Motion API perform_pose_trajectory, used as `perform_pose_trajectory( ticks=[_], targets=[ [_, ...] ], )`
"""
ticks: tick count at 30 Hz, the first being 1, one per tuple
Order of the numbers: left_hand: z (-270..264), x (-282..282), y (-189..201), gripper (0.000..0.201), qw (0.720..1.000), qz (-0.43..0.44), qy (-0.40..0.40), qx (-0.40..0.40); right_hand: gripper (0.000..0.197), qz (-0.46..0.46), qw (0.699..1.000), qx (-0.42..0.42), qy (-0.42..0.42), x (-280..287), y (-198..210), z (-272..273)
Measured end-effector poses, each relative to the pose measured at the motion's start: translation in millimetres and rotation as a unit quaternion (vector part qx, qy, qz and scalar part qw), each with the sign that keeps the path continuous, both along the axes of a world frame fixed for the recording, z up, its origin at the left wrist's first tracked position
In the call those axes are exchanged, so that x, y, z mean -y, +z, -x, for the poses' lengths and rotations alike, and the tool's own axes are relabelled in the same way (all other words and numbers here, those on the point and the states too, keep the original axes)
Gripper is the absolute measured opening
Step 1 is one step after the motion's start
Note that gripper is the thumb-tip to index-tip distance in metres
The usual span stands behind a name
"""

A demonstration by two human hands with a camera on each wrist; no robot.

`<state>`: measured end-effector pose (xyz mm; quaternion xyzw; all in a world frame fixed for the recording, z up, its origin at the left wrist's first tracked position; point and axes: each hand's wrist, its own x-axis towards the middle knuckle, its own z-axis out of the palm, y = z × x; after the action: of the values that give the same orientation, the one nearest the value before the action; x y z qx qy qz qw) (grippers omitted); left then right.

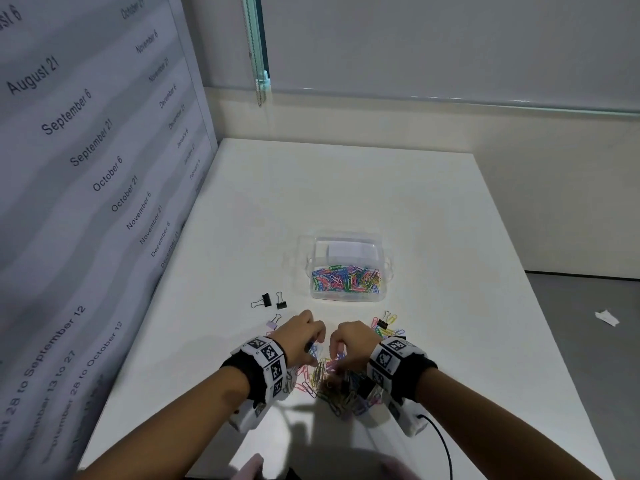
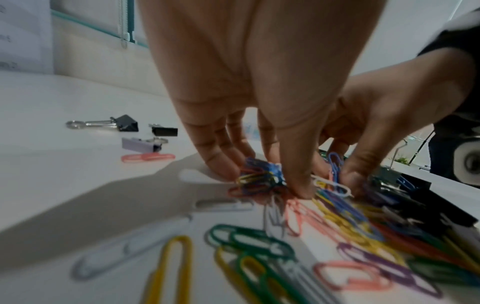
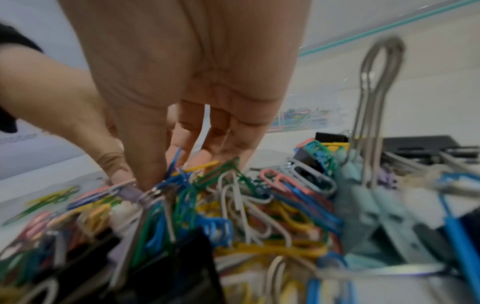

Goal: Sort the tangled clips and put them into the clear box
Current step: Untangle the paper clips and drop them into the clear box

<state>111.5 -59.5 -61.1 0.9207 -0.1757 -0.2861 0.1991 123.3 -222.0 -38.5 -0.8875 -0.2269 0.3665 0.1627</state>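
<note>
A tangled pile of coloured paper clips and binder clips (image 1: 329, 381) lies on the white table near the front edge. Both hands reach into its far side, fingers pointing down. My left hand (image 1: 313, 341) pinches a small bunch of paper clips (image 2: 259, 180) between thumb and fingers. My right hand (image 1: 337, 344) pinches clips at the top of the pile, among them a blue paper clip (image 2: 335, 164). In the right wrist view its fingertips (image 3: 150, 179) dig into the tangle. The clear box (image 1: 346, 296), open and partly filled with coloured paper clips, stands just beyond the hands.
Two black binder clips (image 1: 265, 301) and a lilac one (image 1: 273, 322) lie apart to the left of the box. A smaller heap of clips (image 1: 388, 325) sits right of the hands. A wall with printed dates borders the table's left side. A cable (image 1: 441, 441) trails from the right wrist.
</note>
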Motion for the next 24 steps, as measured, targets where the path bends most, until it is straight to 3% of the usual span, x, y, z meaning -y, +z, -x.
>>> perform_pose_trajectory(
  ticks=[5,13,20,24],
  targets=[
    [3.5,3.0,2.4,0.031,0.999,0.016,0.046,0.001,0.013,-0.016,0.998,0.007,-0.058,6.8,10.8,-4.7],
    [-8.4,9.8,11.4,0.017,0.993,0.043,0.107,0.011,0.028,-0.072,0.984,0.083,-0.142,20.4,18.5,-12.0],
    [-16.6,10.1,18.1,0.021,0.987,0.062,0.148,-0.004,0.012,-0.116,0.973,0.082,-0.182,27.1,31.8,-35.4],
    [-26.2,11.8,30.1,0.022,0.979,0.102,0.177,-0.013,0.022,-0.158,0.949,0.123,-0.245,28.5,44.1,-53.7]
  ],
)
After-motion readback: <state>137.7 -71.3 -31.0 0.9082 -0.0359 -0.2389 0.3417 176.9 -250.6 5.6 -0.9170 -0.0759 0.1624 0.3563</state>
